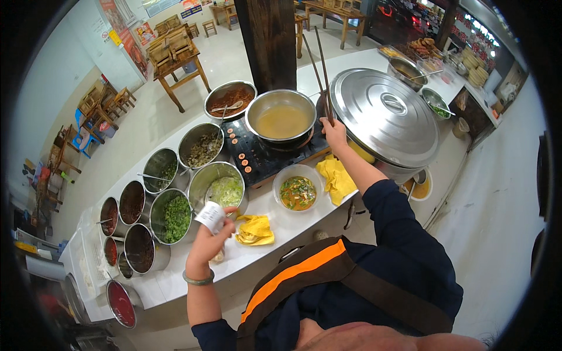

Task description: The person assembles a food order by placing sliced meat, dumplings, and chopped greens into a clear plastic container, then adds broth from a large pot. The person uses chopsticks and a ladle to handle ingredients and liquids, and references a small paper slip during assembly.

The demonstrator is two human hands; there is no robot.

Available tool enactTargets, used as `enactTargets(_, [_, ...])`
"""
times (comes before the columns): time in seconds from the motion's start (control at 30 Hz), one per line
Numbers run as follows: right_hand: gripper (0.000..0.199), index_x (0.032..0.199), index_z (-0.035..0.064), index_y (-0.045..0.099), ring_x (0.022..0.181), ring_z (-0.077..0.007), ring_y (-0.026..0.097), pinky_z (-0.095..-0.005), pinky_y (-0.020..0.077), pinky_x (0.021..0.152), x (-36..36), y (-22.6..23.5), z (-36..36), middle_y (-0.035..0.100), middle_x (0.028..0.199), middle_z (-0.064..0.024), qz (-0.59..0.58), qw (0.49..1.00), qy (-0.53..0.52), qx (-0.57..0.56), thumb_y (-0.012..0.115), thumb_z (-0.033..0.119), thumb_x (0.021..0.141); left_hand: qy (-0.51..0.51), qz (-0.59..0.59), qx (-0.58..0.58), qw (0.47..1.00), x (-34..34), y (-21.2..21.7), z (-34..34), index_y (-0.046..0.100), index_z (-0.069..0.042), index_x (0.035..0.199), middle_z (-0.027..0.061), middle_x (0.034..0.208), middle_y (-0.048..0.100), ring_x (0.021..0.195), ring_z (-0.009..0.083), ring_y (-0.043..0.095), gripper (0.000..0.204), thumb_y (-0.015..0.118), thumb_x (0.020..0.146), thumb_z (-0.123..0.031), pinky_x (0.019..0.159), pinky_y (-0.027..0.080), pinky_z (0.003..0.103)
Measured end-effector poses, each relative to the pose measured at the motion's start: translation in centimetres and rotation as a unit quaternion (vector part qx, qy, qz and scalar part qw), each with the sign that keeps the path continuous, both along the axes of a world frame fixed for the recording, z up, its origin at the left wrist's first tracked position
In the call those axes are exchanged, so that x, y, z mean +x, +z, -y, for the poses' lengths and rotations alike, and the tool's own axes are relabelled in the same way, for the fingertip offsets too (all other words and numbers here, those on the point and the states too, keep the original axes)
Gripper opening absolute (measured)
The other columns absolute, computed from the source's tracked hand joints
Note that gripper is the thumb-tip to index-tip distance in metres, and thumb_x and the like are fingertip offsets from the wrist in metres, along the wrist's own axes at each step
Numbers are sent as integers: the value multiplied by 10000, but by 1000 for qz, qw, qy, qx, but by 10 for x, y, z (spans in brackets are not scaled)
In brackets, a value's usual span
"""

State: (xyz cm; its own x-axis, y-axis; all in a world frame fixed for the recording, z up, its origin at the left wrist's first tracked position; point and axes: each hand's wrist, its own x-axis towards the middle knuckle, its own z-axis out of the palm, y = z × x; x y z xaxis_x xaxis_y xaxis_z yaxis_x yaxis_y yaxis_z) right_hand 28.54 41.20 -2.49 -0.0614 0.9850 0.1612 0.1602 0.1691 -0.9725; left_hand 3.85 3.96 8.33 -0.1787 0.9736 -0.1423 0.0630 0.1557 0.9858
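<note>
My right hand [335, 134] is closed round a pair of long dark chopsticks [324, 76], which point up and away over the counter. Beside it, a steel pan [281, 96] of cloudy yellowish broth sits on a black cooktop [252, 155]. A thin white paper slip [209, 216], like a receipt, is pinched in my left hand [206, 243], beside the pot of pale chopped vegetable [240, 202]. Between my hands, a clear round bowl [276, 192] holds orange soup with chopped greens. One yellow cloth [336, 180] lies right of the bowl, another [255, 230] near my left hand.
To my right a large pot stands under a wide steel lid [374, 137]. Several steel pots of toppings, including one of chopped greens [158, 207], crowd the left of the white counter [181, 284]. A dark wooden pillar [270, 47] rises behind the pan.
</note>
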Motion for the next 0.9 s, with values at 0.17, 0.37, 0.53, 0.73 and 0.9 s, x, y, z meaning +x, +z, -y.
enactTargets(0.17, [351, 922, -2, 649, 592, -162, 549, -318, 446, 580, 12, -35, -50, 601, 662, -74, 42, 998, -5, 45, 573, 335, 862, 140, 71, 22, 987, -17, -33, -18, 581, -11, 1069, 6, 777, 563, 709, 90, 520, 260, 601, 852, -153, 647, 438, 252])
enactTargets(0.37, [384, 1044, 19, 656, 967, -291, 611, -363, 447, 862, 13, -53, -96, 660, 1013, -165, 211, 965, 10, 157, 550, 345, 871, 125, 104, 17, 986, 5, -68, -28, 607, -57, 1071, 10, 816, 581, 702, 94, 538, 286, 603, 827, -205, 643, 463, 240])
enactTargets(0.53, [474, 1130, -24, 600, 1008, -342, 588, -367, 436, 870, 4, -48, -114, 621, 1081, -223, 288, 933, 54, 211, 481, 385, 923, 161, 179, 12, 970, 21, -82, -20, 563, -48, 1057, 18, 772, 551, 662, 94, 510, 313, 613, 753, -100, 599, 424, 234])
enactTargets(0.73, [471, 1126, -29, 595, 958, -331, 610, -362, 460, 826, -14, -56, -150, 637, 1052, -203, 278, 917, 134, 253, 477, 382, 928, 201, 237, 30, 950, 19, -87, -31, 549, -10, 1034, 33, 759, 546, 637, 112, 498, 322, 596, 720, -65, 578, 409, 245])
enactTargets(0.9, [447, 1078, -30, 619, 939, -314, 620, -355, 467, 818, -25, -57, -160, 649, 1024, -190, 268, 927, 138, 224, 507, 372, 919, 224, 278, 64, 932, 15, -96, -63, 550, -6, 998, 50, 771, 571, 635, 117, 524, 279, 599, 732, -75, 585, 433, 244])
